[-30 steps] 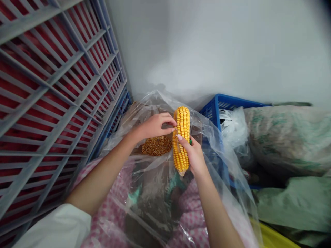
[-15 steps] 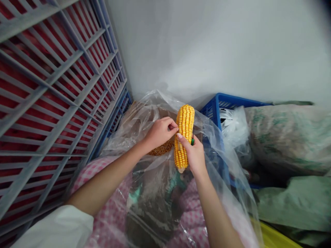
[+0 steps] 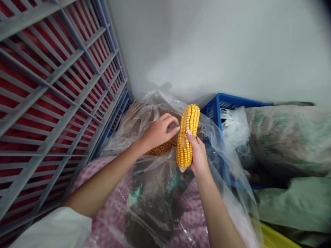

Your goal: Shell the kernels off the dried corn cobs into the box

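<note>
An ear of corn (image 3: 192,119) stands tilted above a clear plastic bag (image 3: 155,175). My right hand (image 3: 198,151) grips it from the right, thumb pressed on the kernels. A bare strip without kernels runs down its left side, with a few loose bits near the thumb. A thin dark thing shows behind the right fingers; I cannot make out what it is. My left hand (image 3: 161,130) hovers just left of the ear, thumb and fingers apart, apparently holding nothing. Below it, loose kernels (image 3: 161,148) lie heaped inside the bag.
A tall slatted crate (image 3: 54,82) with red contents rises on the left. On the right, a blue crate (image 3: 218,103) stands beside a filled sack (image 3: 287,137) and a white plastic bag (image 3: 234,127). A pale wall (image 3: 219,44) closes off the back.
My left hand has drawn slightly off the ear and its fingers have parted. The ear has shifted a little right and turned in my right hand, so the bare strip shows more.
</note>
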Motion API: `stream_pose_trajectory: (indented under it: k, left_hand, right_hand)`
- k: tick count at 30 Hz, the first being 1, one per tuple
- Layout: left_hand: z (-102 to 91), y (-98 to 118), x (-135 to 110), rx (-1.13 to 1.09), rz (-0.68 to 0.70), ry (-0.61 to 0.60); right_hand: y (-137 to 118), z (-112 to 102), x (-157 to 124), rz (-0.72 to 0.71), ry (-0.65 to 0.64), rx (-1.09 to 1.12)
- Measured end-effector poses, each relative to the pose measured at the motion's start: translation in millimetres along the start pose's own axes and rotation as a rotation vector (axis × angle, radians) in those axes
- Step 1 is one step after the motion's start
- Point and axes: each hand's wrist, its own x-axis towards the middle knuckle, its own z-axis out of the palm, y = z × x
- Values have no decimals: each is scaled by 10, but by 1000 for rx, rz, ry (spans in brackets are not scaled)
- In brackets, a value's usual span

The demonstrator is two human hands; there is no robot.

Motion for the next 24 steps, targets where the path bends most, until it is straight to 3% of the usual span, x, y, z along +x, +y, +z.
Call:
stream_pose_trajectory:
  k: [3,13,19,24]
  left_hand:
    - [-6,50,-20,-38,104,-52]
    - [-20,55,-31,-19,141,-124]
    - [-80,20,2,-55,55,-13]
    - [-72,32,-24,-78,100,-149]
  right_hand:
    - [-10,5,1,-6,3,14]
    - [41,18,17,-33,-38,-37]
    - [19,30,6,-18,-15,-42]
    - [36,20,15,-57,-30,-51]
